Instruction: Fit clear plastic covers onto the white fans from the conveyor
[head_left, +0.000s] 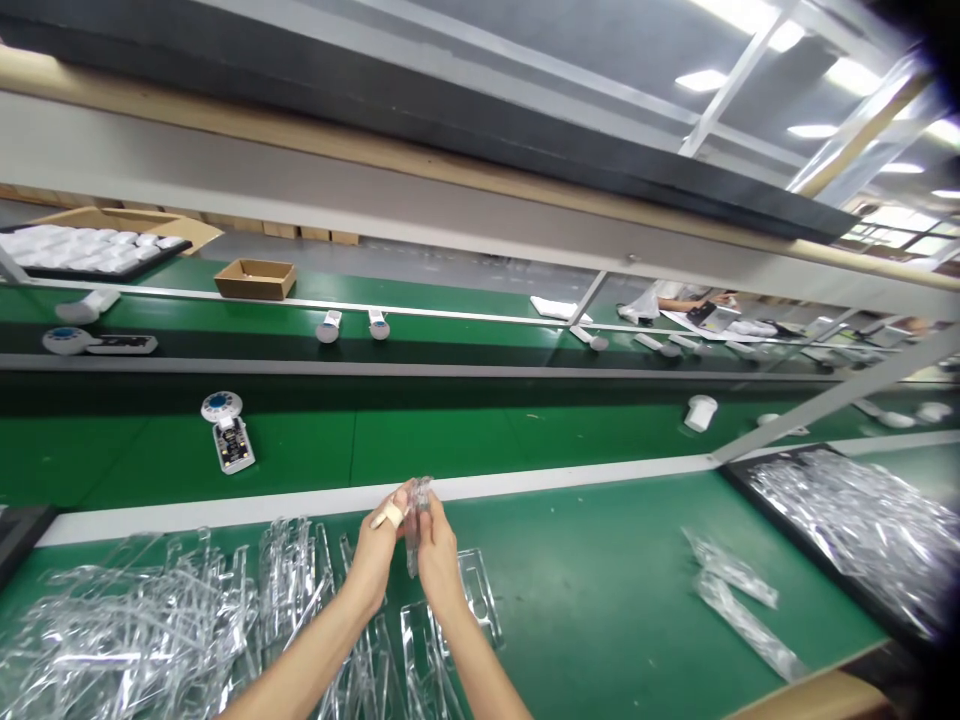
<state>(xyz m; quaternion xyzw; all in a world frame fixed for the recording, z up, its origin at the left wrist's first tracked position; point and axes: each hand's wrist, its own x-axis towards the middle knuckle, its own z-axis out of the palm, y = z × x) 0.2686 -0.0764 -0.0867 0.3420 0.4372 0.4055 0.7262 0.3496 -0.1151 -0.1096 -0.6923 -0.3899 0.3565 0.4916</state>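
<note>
Between my two hands, above the front edge of the green table, stands a small stack of clear plastic pieces [412, 545], held upright. My left hand [382, 530], with a pale wrap on one finger, grips the stack from the left. My right hand [436, 545] closes on it from the right side. Below my wrists lie more clear plastic frames [478, 590], loose on the table. A large heap of similar clear pieces [142, 630] spreads to the left of my left arm. How many pieces are in my hands I cannot tell.
A black tray [832, 545] piled with clear plastic parts is at the right, with two wrapped clear pieces [742, 610] beside it. Beyond a white rail [570, 475], a white device with exposed circuitry [232, 445] lies on the green belt. A cardboard box [255, 280] sits farther back.
</note>
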